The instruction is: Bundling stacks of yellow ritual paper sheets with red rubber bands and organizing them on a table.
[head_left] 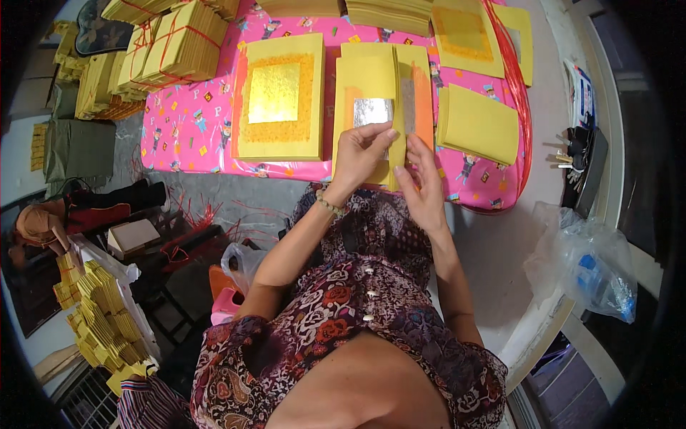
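Yellow paper — between the fingers

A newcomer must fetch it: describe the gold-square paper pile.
Find the pink patterned cover. On it, beyond and left of the left hand, lies a yellow paper pile. Its gleaming gold square sets it apart from the pile to its right, which shows silver.
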Available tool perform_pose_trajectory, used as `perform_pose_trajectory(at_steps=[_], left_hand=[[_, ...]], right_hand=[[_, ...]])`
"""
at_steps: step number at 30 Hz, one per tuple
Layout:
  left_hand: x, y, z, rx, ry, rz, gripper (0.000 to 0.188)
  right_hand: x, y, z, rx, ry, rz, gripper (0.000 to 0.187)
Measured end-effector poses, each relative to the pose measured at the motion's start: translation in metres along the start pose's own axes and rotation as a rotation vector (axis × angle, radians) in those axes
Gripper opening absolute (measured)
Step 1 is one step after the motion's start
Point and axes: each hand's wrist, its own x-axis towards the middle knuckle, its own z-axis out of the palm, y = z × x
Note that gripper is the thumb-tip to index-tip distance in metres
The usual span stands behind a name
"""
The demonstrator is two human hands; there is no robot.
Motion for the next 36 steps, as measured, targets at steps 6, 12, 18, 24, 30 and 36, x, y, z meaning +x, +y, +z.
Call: perform_pose_trajectory(at_steps=[6, 12, 18, 24, 30, 36], left_hand=[[0.002, -0.001, -0.002, 0.055, -0.013, -0.022, 0.023], [0.001, 0.006, 0.001, 0.034, -0.031, -0.014, 0.024], [0.000, 0.004, 0.001, 0.088, -0.015, 0.004, 0.022], [0.000, 0.007, 0.003, 0.103, -0.012, -0.004, 0.022], [0.001, 0.009, 0.004, 0.112, -0.018, -0.007, 0.021], [0.000, 0.009, 0.005, 0.097, 0.003, 0.004, 0.021]], right_hand=[[0.003, -0.004, -0.002, 0.079, -0.038, 0.054, 0.062], [0.005, 0.001, -0.006, 0.187, -0.051, 0.063, 0.062], [0.005, 0.003, -0.008, 0.159, -0.038, 0.059, 0.060], [0.006, 0.000, -0.010, 0.184, -0.064, 0.079, 0.058], [0.007, 0.003, -0.011, 0.201, -0.059, 0.088, 0.058], [0.007, 0.001, -0.013, 0.214, -0.069, 0.111, 0.057]])
